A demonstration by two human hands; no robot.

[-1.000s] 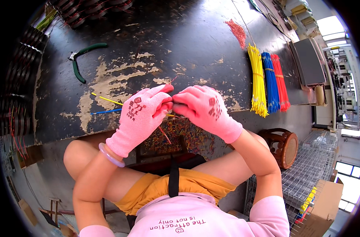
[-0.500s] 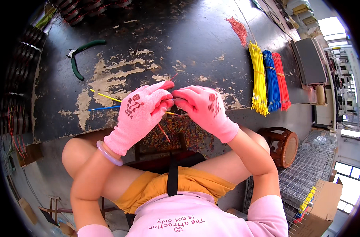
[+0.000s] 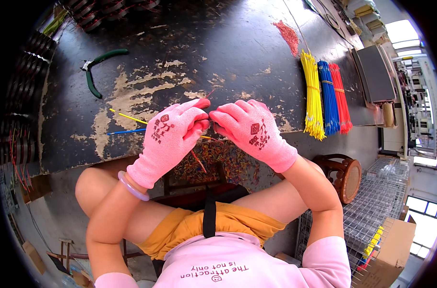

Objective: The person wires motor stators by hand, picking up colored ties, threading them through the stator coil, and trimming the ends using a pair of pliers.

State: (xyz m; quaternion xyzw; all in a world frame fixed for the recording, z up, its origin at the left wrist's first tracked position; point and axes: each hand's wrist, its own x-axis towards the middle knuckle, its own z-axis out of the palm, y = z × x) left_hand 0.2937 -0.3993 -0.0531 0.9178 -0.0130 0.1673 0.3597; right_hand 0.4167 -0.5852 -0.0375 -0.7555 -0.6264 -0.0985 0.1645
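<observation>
My left hand [image 3: 173, 137], in a pink glove, is closed on a few thin wires at the front edge of the table. A yellow wire [image 3: 127, 116] and a blue wire [image 3: 126, 131] stick out to its left. Below its fingers hangs a red wire [image 3: 198, 162], and a thin reddish end points up past the fingertips. My right hand [image 3: 254, 132], gloved alike, has its fingers pinched together close beside the left fingertips. Whatever lies between the right fingers is hidden.
Green-handled pliers [image 3: 94, 56] lie at the far left of the worn black table [image 3: 228, 53]. To the right lie tied bundles of yellow [image 3: 312, 96], blue [image 3: 329, 98] and red wires [image 3: 341, 98]. Behind them is a pile of red scraps [image 3: 287, 36]. Dark coil parts [image 3: 24, 96] line the left.
My right hand has turned, so more of the back of its glove faces up, and its wrist has shifted slightly right. The left hand and its wires stay nearly still.
</observation>
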